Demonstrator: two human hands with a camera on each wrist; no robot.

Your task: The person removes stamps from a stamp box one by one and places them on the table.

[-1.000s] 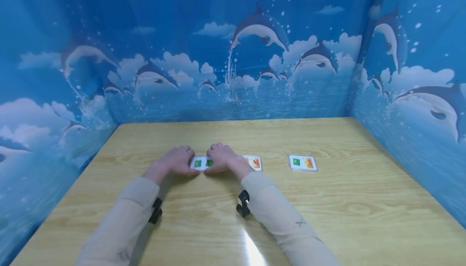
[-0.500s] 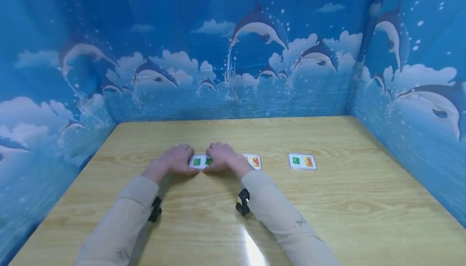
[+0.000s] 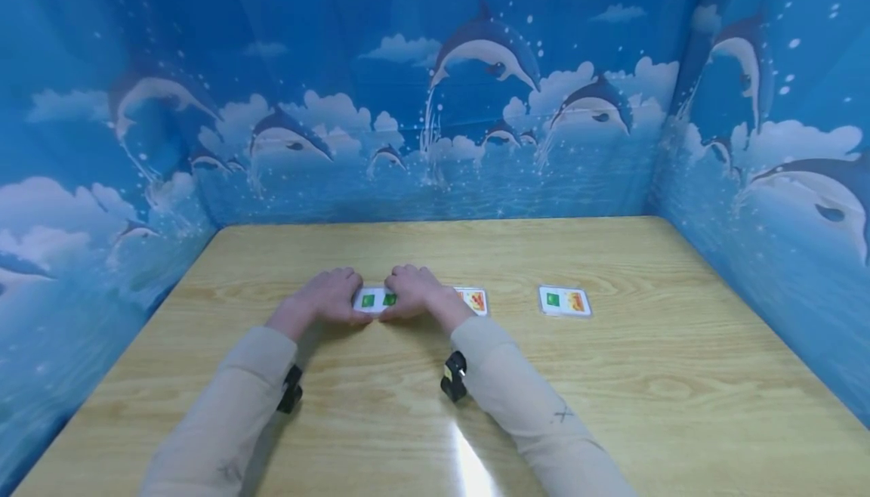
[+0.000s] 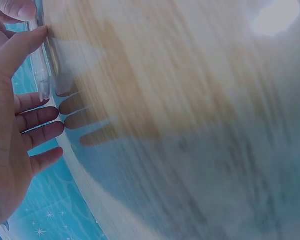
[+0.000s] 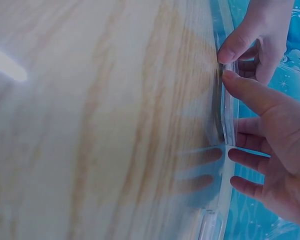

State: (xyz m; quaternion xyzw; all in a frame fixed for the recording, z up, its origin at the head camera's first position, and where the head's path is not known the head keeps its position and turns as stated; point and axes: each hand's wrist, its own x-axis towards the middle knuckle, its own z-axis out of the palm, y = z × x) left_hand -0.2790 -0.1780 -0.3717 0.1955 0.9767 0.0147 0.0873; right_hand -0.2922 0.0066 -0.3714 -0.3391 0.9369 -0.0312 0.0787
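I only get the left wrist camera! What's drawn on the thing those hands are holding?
Observer: The head view shows green squares on that white card.
Operator: Ooh, are there more cards?
Observer: Yes, a second card with orange pictures is partly hidden by the right wrist.
Operator: Anything even farther right?
Observer: A third card lies there, apart from the others, with one green picture and one orange one.

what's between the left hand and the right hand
A white card with green squares lies between the left hand and right hand, with both touching it; the head view shows this.
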